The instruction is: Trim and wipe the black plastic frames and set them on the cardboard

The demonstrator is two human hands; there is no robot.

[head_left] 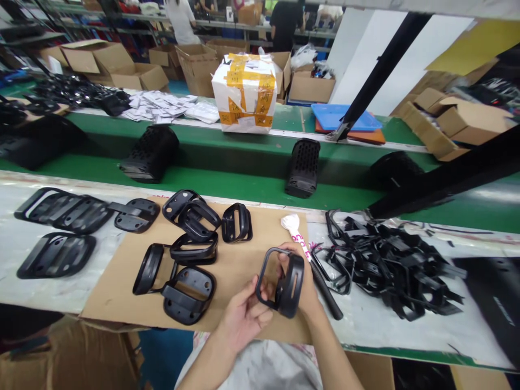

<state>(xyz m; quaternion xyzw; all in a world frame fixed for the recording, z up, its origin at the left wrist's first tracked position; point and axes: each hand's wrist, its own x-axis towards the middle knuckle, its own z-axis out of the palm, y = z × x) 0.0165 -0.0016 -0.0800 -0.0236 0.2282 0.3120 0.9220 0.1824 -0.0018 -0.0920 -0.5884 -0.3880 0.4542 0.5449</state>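
Above the front edge of a cardboard sheet (pixel 239 265), I hold a black plastic bracket (pixel 293 284) with a thin rounded loop and a slotted plate. My right hand (pixel 307 276) wraps its far right side, some fingers hidden behind it. The thumb and curled fingers of my left hand (pixel 247 314) are at the loop's lower left edge. Close to my right hand lies a mallet (pixel 325 287) with a white-wrapped head and dark handle. Several similar black brackets (pixel 190 295) rest on the sheet to the left.
A tangled heap of black plastic parts (pixel 390 265) covers the right of the table. More black brackets (pixel 57 254) lie at far left. Beyond, black perforated housings (pixel 304 165) sit on a green belt (pixel 235 187), and a taped white box (pixel 244 95) stands behind. A black post (pixel 377 70) slants at right.
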